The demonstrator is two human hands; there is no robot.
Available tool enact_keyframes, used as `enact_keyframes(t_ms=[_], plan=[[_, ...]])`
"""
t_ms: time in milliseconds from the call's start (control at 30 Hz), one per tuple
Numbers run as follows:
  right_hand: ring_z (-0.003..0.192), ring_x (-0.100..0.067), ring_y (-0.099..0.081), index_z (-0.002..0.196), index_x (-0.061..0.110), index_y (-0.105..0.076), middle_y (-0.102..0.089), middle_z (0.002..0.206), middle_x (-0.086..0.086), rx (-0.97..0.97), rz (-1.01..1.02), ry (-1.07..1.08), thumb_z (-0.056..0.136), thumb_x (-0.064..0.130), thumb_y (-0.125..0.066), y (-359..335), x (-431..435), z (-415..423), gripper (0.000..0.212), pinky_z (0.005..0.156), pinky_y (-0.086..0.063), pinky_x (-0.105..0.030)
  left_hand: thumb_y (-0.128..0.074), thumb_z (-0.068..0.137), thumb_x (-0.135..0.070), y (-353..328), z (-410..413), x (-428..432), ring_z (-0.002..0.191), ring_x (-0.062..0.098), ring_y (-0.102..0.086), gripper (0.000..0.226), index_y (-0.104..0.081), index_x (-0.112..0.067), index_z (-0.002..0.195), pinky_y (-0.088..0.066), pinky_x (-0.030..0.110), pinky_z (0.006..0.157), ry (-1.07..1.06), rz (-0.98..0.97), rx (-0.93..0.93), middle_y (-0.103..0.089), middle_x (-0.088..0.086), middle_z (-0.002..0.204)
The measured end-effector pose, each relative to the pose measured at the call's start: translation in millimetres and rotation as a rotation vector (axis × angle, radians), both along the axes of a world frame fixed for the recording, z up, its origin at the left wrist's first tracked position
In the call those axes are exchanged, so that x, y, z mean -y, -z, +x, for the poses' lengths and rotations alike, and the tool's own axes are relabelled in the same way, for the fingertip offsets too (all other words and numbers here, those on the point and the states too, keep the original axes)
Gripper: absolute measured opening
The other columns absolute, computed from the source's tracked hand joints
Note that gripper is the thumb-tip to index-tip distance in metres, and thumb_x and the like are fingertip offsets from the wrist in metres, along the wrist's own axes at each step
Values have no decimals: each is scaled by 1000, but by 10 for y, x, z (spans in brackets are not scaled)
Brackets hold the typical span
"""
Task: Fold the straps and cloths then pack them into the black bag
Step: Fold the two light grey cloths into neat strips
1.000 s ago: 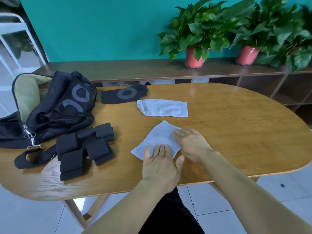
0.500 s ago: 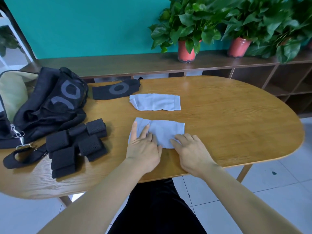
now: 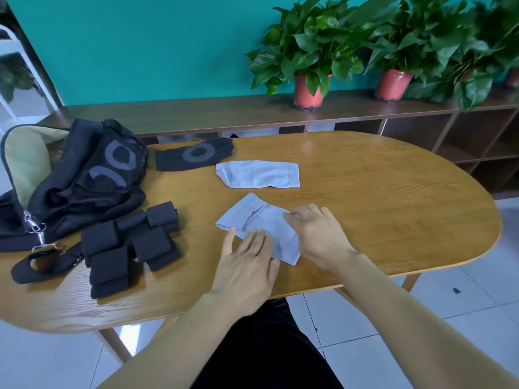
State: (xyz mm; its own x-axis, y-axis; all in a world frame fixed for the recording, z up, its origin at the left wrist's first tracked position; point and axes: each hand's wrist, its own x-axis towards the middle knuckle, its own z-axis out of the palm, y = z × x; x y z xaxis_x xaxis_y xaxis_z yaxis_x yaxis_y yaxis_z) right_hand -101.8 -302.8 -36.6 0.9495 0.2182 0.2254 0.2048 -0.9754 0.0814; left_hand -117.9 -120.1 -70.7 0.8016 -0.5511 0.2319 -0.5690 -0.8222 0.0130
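Bearing grey ring marks (image 3: 119, 160), black bag (image 3: 63, 192)

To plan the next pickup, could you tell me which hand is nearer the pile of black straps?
Left. The left hand rests just right of the straps, on the near cloth; the right hand touches that cloth's other side, farther off.

**Occluded and Cropped Areas**

The black bag (image 3: 84, 178) is cut off by the left picture edge. The left hand (image 3: 247, 265) and right hand (image 3: 317, 237) cover the front edge of the near grey cloth (image 3: 261, 220). Whether the right hand's bent fingers pinch it cannot be determined. The rightmost plant (image 3: 477, 57) is cropped and blurred.
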Motion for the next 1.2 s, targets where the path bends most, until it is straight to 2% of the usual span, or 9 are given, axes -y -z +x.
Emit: enact_keyframes(t_ms=[100, 200, 333, 433, 567, 667, 800, 967, 1200], plan=[[129, -26, -37, 130, 13, -49, -47, 136, -3, -105, -75, -54, 80, 4, -45, -14, 3, 129, 51, 97, -31, -34, -23, 97, -42, 31, -50, 46, 122, 16, -56, 56, -61, -12, 125, -3, 48, 111, -11, -20, 23, -63, 2, 127], [124, -23, -39, 119, 17, -53, -50, 129, 1, -180, -105, -63, 83, 8, -43, 7, -9, 120, 39, 95, -30, -31, -24, 96, -40, 14, 10, -53, 111, 12, -60, 48, -66, -18, 107, 2, 47, 113, 6, -25, 74, -66, -6, 112], [119, -24, -44, 126, 19, -52, -46, 137, 1, -181, -57, -64, 84, 9, -42, 121, -11, -49, 44, 97, -32, -32, 7, 86, -47, -133, 164, -310, 136, 6, -37, 78, -54, -24, 129, 29, 45, 106, -47, 99, 29, -51, -11, 138], [102, -30, -57, 113, 15, -63, -59, 117, -5, -110, -1, -94, 77, 11, -36, 196, -122, -239, 45, 82, -43, -36, 17, 77, -48, -128, 278, -479, 143, 3, -20, 86, -41, -26, 137, 26, 51, 106, -41, 123, -4, -41, -16, 146], [85, -27, -58, 96, 12, -66, -61, 95, -4, -14, 35, -135, 71, 19, -29, 274, -252, -411, 45, 68, -47, -33, 6, 83, -51, -81, 312, -664, 144, 6, -22, 77, -45, -22, 133, 20, 52, 108, 7, 83, -9, -50, -13, 140], [104, -30, -56, 105, 9, -64, -60, 106, -7, -23, 94, -156, 78, 24, -34, 245, -291, -478, 42, 82, -42, -35, -14, 94, -57, -49, 223, -755, 140, 12, -33, 68, -53, -17, 133, 7, 48, 111, 127, 13, 33, -51, -4, 142], [130, -27, -44, 129, 7, -54, -52, 136, -11, -86, 80, -264, 89, 56, -42, 338, -250, -581, 64, 109, -32, -38, -18, 85, -81, 45, 81, -795, 139, 9, -33, 92, -44, -13, 142, 1, 47, 113, 215, 1, -1, -39, -2, 149], [97, -22, -59, 117, 10, -61, -63, 110, -1, 2, 179, -327, 75, 42, -61, 356, -244, -678, 53, 82, -48, -31, -40, 73, -82, 19, 10, -788, 106, 6, -64, 78, -70, -21, 112, -10, 47, 112, 245, -73, 97, -68, -10, 117], [63, -20, -53, 97, 10, -67, -61, 72, 1, 185, 232, -348, 70, 18, -55, 383, -216, -681, 31, 54, -44, -27, -58, 79, -57, 22, -38, -805, 76, 2, -65, 32, -71, -28, 85, -17, 46, 111, 288, -226, 214, -70, -19, 83]])
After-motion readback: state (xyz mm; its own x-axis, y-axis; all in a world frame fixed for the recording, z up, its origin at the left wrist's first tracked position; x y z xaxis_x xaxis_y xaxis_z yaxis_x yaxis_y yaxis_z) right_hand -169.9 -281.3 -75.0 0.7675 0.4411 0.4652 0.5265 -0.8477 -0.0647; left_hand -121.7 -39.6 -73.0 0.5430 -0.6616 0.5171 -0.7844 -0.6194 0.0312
